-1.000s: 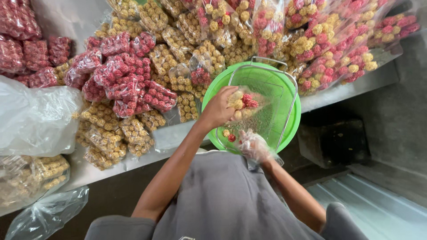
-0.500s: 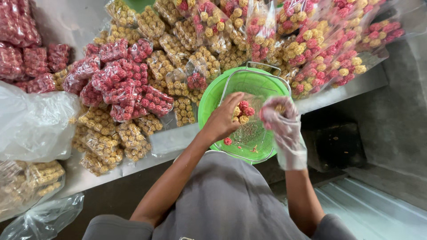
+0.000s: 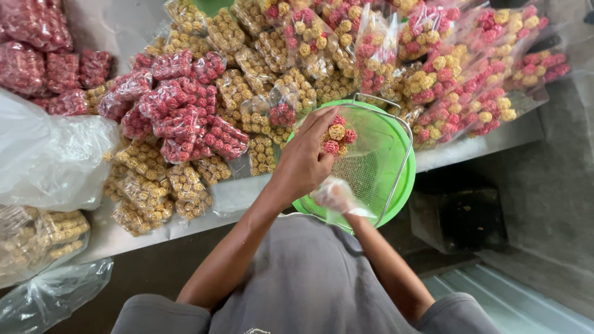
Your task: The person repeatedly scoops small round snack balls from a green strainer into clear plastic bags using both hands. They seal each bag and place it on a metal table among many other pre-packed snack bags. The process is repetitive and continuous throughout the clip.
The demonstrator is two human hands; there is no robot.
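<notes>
Partly hidden: right hand [image 3: 334, 193] behind left hand [image 3: 307, 158]

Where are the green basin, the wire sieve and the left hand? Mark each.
green basin [image 3: 405, 179]: head view, on its right rim.
wire sieve [image 3: 365, 176]: head view, on its mesh.
left hand [image 3: 306, 158]: head view, on the back of the hand.

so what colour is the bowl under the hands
Bright green bowl, with a wire strainer inside; head view.

A pale table [image 3: 117, 238] carries heaped bags of red sweets [image 3: 179, 117], bags of yellow sweets [image 3: 148, 182], and a green basin [image 3: 396, 185].
</notes>
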